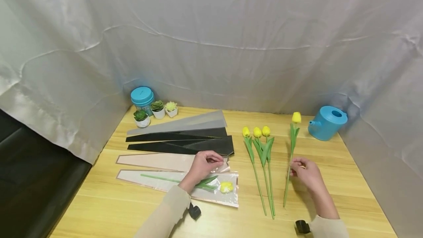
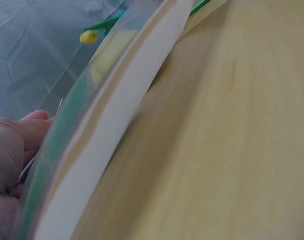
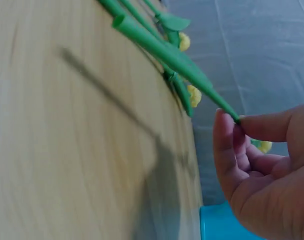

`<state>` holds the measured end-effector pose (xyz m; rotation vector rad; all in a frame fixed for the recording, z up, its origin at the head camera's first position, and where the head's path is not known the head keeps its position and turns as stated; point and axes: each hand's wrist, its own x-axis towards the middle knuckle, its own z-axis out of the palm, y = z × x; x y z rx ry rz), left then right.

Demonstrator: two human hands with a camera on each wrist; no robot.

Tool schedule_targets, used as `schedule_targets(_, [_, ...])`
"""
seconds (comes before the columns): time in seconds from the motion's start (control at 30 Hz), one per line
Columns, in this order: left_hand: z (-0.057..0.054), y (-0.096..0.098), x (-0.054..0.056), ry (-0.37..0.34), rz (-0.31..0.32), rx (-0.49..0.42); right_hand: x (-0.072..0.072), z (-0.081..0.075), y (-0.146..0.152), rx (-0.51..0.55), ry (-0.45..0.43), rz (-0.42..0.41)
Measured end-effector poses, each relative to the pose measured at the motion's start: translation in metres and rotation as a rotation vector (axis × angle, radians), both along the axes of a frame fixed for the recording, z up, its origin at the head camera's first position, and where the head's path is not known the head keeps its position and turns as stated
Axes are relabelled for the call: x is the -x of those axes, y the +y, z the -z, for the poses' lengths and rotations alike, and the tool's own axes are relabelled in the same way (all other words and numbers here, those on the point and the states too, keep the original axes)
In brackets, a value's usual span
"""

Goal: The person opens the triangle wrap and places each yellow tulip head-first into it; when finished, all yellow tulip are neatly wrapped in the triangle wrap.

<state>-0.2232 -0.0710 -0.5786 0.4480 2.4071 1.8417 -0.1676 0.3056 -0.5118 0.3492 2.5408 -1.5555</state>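
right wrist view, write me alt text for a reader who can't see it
A right hand pinches a green tulip stem above a wooden table. Other yellow tulips lie beyond it, and part of a blue watering can shows at the bottom edge, with grey fabric behind.

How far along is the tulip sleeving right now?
Looks done: one yellow tulip lies inside the nearest sleeve. In hand: the right hand pinches another tulip by its stem, outside any sleeve, while the left hand seems to pinch the next pink-edged sleeve, where no flower shows. Remaining, apparently: that tulip, plus three loose tulips on the table. The black sleeves show no flowers.
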Motion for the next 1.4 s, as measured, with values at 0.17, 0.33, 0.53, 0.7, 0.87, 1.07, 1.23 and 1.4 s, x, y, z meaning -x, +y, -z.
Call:
schedule_targets(0.17, [-0.002,0.0,0.0,-0.01,-0.004,-0.003,-0.001,-0.003,-0.005,0.096,0.042,0.019])
schedule_targets(0.33, [-0.002,0.002,0.0,-0.008,-0.008,-0.001,-0.002,-0.006,-0.009,0.188,0.055,0.055])
schedule_targets(0.53, [-0.003,0.003,-0.001,-0.012,-0.021,-0.01,-0.001,-0.009,-0.013,0.249,0.07,0.11])
schedule_targets(0.7, [-0.003,0.004,-0.001,-0.006,-0.037,-0.014,0.001,-0.01,-0.019,0.291,0.1,0.141])
schedule_targets(0.87, [-0.004,0.005,-0.004,-0.015,-0.045,-0.025,0.0,-0.011,-0.027,0.344,0.13,0.137])
schedule_targets(1.07, [-0.002,0.003,-0.005,-0.008,-0.048,-0.015,-0.001,-0.013,-0.039,0.433,0.171,0.083])
schedule_targets(1.23, [-0.001,0.001,-0.002,-0.002,-0.021,-0.07,-0.001,-0.014,-0.048,0.435,0.195,0.043])
schedule_targets(1.4, [0.001,-0.001,0.001,-0.009,-0.016,-0.112,0.001,-0.013,-0.055,0.424,0.181,0.015])
